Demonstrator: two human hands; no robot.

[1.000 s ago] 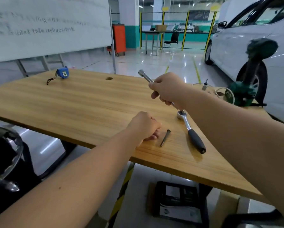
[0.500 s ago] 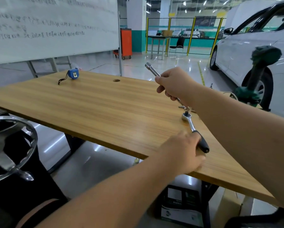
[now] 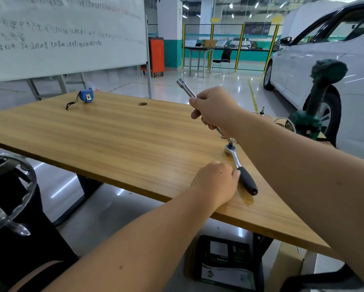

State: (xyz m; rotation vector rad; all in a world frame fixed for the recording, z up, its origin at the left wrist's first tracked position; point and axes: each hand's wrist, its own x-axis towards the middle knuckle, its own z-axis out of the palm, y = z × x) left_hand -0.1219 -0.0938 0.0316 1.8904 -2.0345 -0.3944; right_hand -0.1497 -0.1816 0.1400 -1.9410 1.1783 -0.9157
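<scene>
- We grip the extension bar (image 3: 184, 89) in our right hand (image 3: 215, 110), with the fingers wrapped round its middle. The bar is tilted, its socket end pointing up and away above the worktop (image 3: 113, 140).
- The bar's lower end comes out under the wrist and meets the head of the ratchet wrench (image 3: 231, 151). We cannot tell whether it is seated there.
- The ratchet wrench lies flat near the worktop's front edge, its black grip pointing toward us.
- Our left hand (image 3: 215, 183) rests on the worktop just beside that grip. Its fingers are curled and one fingertip touches the grip's upper end, but we cannot tell whether it actually pinches the grip.
- Well apart, toward the far left corner, a blue tape measure (image 3: 85, 96) sits with its strap trailing, and a round hole (image 3: 142, 104) shows in the wood near the far edge.
- A whiteboard (image 3: 61, 34) with writing stands behind the worktop, with an orange tool cabinet (image 3: 155, 53) beyond it.
- A white car (image 3: 324, 49) is parked to the right.
- A dark box (image 3: 225, 264) sits on the floor beneath the worktop.
</scene>
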